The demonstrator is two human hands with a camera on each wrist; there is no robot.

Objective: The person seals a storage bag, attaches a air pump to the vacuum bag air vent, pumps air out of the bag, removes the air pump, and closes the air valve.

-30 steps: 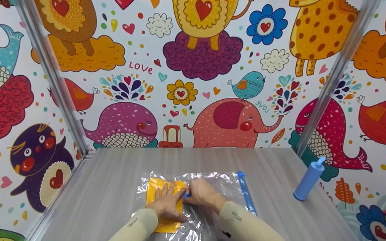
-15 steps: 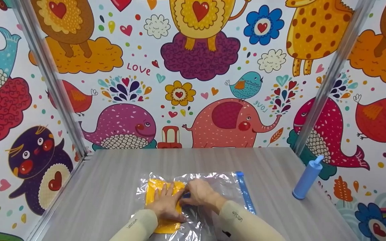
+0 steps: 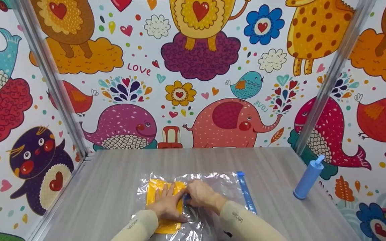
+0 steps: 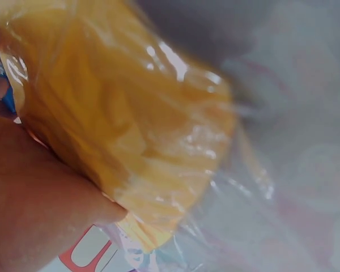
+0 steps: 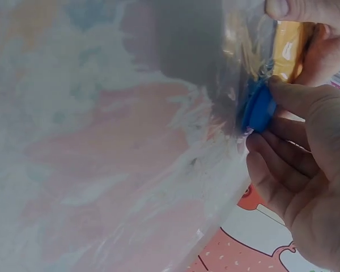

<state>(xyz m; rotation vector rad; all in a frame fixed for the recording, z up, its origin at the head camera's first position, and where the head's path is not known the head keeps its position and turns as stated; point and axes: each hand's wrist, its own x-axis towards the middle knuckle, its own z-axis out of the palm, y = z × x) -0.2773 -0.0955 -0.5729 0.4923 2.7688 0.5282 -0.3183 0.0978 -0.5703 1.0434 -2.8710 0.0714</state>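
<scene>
A clear plastic zip bag lies on the table with a folded yellow cloth inside it, at its left end. Spread over the cloth, my left hand rests on the bag with its fingers fairly straight. My right hand pinches a round blue valve cap on the bag between thumb and fingers, right beside the cloth. In the head view the right hand hides most of that cap. Yellow cloth under shiny film fills much of the left wrist view.
A light blue hand pump stands at the right of the grey table. The bag's blue zip strip runs along its right edge. Walls with printed cartoon animals enclose the table at the back and sides.
The right hand's fingers have shifted slightly at the blue cap. My left hand stays in place on the bag, and the head view has moved a little.
</scene>
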